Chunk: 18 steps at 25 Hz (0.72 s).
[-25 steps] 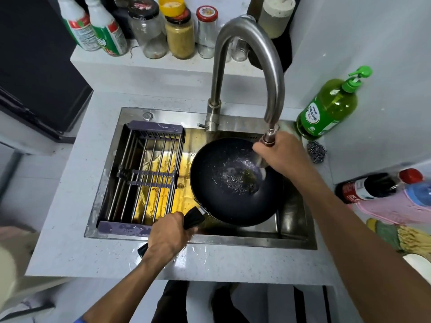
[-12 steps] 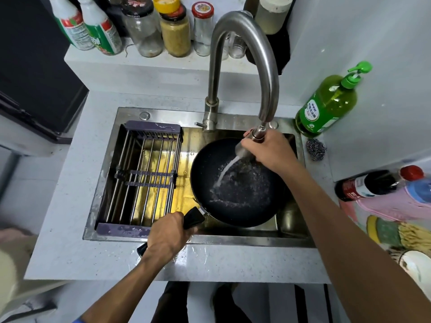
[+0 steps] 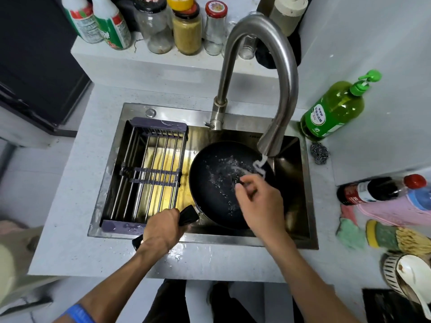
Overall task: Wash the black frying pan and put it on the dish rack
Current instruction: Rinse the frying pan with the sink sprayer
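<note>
The black frying pan (image 3: 217, 183) sits tilted in the right half of the steel sink (image 3: 233, 240), wet inside. Water runs from the faucet (image 3: 279, 89) onto its far right rim and splashes across the bottom. My left hand (image 3: 163, 229) grips the pan's black handle (image 3: 189, 215) at the sink's front edge. Over the pan's right side, just below the stream, is my right hand (image 3: 261, 203), its fingers loosely bent and blurred, with nothing seen in them. The purple-framed dish rack (image 3: 149, 173) spans the sink's left half and holds nothing.
A green dish soap bottle (image 3: 333, 113) and a steel scourer (image 3: 320, 153) stand right of the sink. Jars and bottles (image 3: 186, 26) line the ledge behind the faucet. A dark bottle (image 3: 373, 190), cloths, a sponge (image 3: 384, 234) and a bowl lie on the counter at right.
My right hand let go of the faucet head and dropped into the pan. The faucet head now points down at the pan's rim. My left hand kept its grip on the handle.
</note>
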{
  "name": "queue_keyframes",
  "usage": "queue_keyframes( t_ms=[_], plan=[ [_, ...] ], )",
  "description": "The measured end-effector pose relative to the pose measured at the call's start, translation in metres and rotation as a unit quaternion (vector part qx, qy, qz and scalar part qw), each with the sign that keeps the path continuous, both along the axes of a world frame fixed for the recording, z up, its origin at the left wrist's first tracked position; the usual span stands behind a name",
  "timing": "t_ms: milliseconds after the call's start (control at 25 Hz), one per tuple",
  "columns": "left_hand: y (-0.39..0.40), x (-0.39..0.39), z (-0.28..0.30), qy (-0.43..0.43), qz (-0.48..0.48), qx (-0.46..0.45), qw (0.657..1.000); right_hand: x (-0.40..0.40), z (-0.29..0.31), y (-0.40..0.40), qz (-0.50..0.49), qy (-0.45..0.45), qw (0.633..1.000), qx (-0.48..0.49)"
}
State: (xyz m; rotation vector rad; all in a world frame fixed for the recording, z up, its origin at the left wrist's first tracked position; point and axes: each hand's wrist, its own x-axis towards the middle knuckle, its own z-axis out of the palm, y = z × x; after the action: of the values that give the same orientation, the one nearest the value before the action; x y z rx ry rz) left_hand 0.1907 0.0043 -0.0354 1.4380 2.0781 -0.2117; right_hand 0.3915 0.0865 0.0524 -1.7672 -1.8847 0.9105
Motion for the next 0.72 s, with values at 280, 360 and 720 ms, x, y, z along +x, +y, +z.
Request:
queue_keyframes(
  t_ms=[280,360,720],
  plan=[
    [0.009,-0.027,-0.009,0.009,-0.038,0.011,0.999,-0.106,-0.062,0.106,0.072,-0.063,0.995,-0.017],
    [0.011,-0.034,-0.01,0.016,-0.055,0.008,0.998,-0.122,-0.073,0.127,0.062,-0.076,0.995,-0.032],
    [0.019,-0.053,-0.018,0.016,-0.065,-0.001,0.998,-0.143,-0.076,0.16,0.052,-0.156,0.986,0.033]
  ],
)
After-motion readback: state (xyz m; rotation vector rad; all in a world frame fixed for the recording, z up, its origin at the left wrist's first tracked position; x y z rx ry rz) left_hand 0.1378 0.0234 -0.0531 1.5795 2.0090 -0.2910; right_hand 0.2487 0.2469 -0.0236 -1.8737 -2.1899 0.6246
